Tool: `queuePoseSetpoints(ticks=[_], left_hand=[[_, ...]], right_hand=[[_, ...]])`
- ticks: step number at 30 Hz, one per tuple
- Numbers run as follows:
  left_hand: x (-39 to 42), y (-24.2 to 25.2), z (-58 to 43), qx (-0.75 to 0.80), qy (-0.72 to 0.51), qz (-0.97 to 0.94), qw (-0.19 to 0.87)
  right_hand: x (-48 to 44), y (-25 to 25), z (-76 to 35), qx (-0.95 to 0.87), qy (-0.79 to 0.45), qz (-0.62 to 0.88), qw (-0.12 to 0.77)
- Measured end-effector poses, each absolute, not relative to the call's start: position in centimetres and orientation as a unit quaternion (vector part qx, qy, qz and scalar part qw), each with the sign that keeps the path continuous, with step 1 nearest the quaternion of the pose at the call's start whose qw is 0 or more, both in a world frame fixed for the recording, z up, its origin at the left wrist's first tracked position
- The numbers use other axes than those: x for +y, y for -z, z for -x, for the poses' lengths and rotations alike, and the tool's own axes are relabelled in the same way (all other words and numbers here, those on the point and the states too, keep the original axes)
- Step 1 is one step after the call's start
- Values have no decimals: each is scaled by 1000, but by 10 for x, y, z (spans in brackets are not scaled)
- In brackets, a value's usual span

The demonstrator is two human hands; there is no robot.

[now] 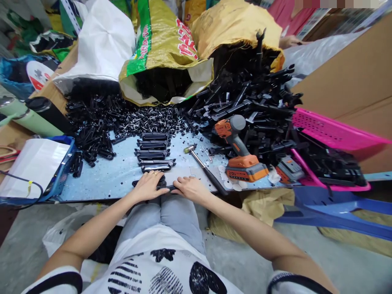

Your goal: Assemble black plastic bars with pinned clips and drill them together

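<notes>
At the table's front edge, a long black plastic part (pixel 161 182) lies between my hands, mostly covered by them. My left hand (pixel 149 185), with a ring on one finger, is closed on its left portion. The bent fingers of my right hand (pixel 192 189) grip its right end. Just beyond, several similar black assembled parts (pixel 156 164) lie in a stacked row, one behind another. To the right rests a hammer (pixel 203 167) with a dark handle, its head pointing away from me. An orange and grey cordless driver (pixel 239 149) stands on its battery near the right hand.
Small screws and pins (pixel 153 120) lie scattered behind the row. Heaps of black parts (pixel 94 126) spill from a white sack (pixel 104 45), a yellow-green sack (pixel 165 45) and a tan sack (pixel 232 24). A pink basket (pixel 339 134) and spare battery (pixel 289 168) sit right; a blue tray (pixel 65 163) left.
</notes>
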State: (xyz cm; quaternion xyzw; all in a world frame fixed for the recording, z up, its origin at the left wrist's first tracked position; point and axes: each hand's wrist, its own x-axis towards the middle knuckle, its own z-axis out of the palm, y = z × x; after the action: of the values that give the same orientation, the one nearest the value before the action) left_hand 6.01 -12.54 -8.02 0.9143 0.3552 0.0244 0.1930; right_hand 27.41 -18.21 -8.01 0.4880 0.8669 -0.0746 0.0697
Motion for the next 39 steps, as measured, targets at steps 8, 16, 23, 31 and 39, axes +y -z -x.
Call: queuePoseSetpoints(ticks=[8,16,23,31,39], left_hand=[[-125,83,-50,357,-74,-902,230],[-124,87,-45,358,-134,-901,206],[-124,84,-43,357,-152,-896,216],[-140,93,-49,354,-170,-903,175],[-32,59,-87,420,-199,-881,86]], right_hand=[[-184,53,-261,867,62,-489,74],[-182,43,-259,875,20,-478,75],[-171,27,-257,896,-2,-437,83],[-169,46,-271,916,-33,-398,37],[-176,108,-309,891,-6,-445,-94]])
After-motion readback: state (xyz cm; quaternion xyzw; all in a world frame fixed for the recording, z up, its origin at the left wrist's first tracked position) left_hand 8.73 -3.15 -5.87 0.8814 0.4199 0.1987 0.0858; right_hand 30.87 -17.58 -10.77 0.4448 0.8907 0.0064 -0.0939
